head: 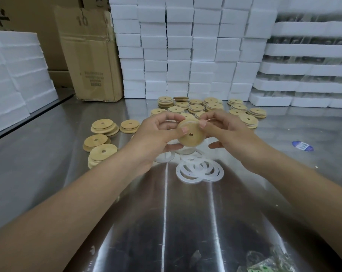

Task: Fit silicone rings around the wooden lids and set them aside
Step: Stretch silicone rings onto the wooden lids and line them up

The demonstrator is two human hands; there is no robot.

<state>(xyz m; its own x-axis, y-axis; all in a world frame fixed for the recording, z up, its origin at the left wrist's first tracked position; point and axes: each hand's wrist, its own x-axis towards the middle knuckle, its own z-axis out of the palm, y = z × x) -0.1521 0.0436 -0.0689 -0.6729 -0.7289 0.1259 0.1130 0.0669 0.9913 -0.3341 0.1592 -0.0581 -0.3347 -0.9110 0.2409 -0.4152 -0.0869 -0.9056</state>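
Head view: left hand (156, 132) and right hand (223, 126) grip one wooden lid (191, 135) (ring (189, 122) partly on).

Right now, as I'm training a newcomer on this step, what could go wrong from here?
1. The silicone ring looks only partly seated on the wooden lid. If the right hand lets its pinch go, the ring may spring off.
2. The left hand holds the lid above the loose rings. A slipped grip could drop it and scatter them.
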